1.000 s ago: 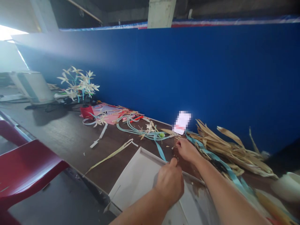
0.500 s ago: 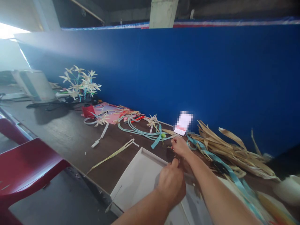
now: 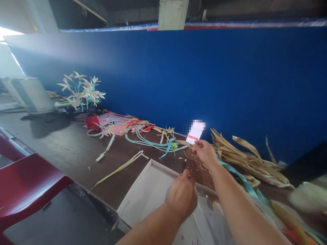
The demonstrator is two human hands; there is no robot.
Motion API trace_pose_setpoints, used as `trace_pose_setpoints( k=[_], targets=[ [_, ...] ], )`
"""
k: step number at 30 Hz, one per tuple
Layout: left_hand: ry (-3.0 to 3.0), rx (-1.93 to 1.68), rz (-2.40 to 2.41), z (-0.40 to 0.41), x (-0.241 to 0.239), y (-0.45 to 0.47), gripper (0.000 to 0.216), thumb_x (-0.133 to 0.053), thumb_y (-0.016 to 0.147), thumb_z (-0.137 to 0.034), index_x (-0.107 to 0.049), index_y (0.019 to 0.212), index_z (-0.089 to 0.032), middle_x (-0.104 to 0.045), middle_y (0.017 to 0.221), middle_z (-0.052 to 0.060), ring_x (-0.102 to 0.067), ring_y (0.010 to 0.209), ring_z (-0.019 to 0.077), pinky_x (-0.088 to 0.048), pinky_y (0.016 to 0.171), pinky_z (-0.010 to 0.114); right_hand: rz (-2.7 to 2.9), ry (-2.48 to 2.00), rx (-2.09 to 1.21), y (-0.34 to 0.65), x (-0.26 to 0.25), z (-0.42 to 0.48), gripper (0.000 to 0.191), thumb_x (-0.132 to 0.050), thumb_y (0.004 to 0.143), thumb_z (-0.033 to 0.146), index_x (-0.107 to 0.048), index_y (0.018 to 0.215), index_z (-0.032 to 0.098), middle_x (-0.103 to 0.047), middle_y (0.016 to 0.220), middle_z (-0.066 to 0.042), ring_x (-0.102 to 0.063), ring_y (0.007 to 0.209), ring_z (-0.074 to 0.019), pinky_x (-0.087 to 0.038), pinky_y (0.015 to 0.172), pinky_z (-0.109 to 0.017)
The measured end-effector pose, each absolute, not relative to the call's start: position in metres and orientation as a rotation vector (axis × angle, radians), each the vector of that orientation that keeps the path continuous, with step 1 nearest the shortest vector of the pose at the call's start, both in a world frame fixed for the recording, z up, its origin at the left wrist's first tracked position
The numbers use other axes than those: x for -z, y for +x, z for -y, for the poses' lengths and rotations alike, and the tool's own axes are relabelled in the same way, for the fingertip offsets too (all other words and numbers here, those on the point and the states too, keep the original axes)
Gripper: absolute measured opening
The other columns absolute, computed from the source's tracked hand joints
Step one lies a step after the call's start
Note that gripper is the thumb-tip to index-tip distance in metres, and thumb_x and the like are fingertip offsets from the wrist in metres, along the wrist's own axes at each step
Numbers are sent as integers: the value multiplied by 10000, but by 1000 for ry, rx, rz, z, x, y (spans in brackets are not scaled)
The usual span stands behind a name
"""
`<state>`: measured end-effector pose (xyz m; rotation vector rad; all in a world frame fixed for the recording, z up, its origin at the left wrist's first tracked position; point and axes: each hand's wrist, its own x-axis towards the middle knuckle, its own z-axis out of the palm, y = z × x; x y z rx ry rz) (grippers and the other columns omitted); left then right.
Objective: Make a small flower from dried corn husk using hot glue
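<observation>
My left hand (image 3: 182, 195) is closed in a pinch over the far rim of a white shallow cardboard box (image 3: 143, 190). What its fingers hold, if anything, is hidden. Farther off, my right hand (image 3: 204, 152) has its thumb and fingers drawn together by the lower edge of a lit phone (image 3: 193, 136). Whether it touches the phone or holds something small I cannot make out. Pale scraps (image 3: 201, 166) lie on the table between both hands.
Dry husks (image 3: 235, 154) and a blue ribbon (image 3: 245, 182) lie to the right. Pale blue cords (image 3: 148, 144), husk flowers (image 3: 83, 90) in a red pot (image 3: 92, 121) and a kettle (image 3: 30, 95) are leftward. A blue partition (image 3: 178, 75) stands behind; a red chair (image 3: 33, 185) is at left.
My right hand has moved slightly right and away from my left hand, and its fingers are now by the phone's lower edge. My left hand keeps its pinch. The view has shifted slightly.
</observation>
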<state>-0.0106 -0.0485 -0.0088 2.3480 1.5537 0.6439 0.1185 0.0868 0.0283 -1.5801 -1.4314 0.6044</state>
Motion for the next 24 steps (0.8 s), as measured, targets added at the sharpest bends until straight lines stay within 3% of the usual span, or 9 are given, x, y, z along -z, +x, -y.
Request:
trace_pose_setpoints(
  k=[4, 8, 17, 24],
  targets=[
    [2355, -650, -1594, 47, 11, -9, 240, -365, 866, -220, -595, 843, -155, -536, 977, 84, -561, 823, 179, -465, 725, 301, 857, -1274, -720, 135, -60, -61, 267, -705, 622, 250, -628, 864, 166, -602, 659, -9, -551, 523, -112, -361, 376, -171],
    [2371, -663, -1599, 47, 12, -9, 227, -370, 869, -215, -585, 837, -149, -533, 965, 82, -556, 814, 163, -453, 733, 286, 523, -1052, -782, 150, -59, -35, 292, -736, 502, 180, -593, 755, 161, -546, 570, 30, -457, 450, -68, -274, 337, -142],
    [2356, -825, -1560, 44, 20, -11, 182, -403, 858, -219, -554, 770, -166, -522, 958, 65, -544, 831, 157, -437, 731, 275, 395, -1101, -960, 177, -23, -13, 303, -700, 487, 102, -593, 763, 167, -518, 547, 54, -437, 433, -49, -259, 325, -123],
    [2300, -898, -1522, 40, 23, -10, 156, -426, 834, -189, -554, 748, -169, -518, 938, 54, -546, 796, 141, -443, 718, 258, 408, -1101, -957, 190, -6, -10, 375, -749, 460, 149, -586, 797, 163, -513, 517, 55, -434, 420, -59, -263, 320, -128]
  ],
)
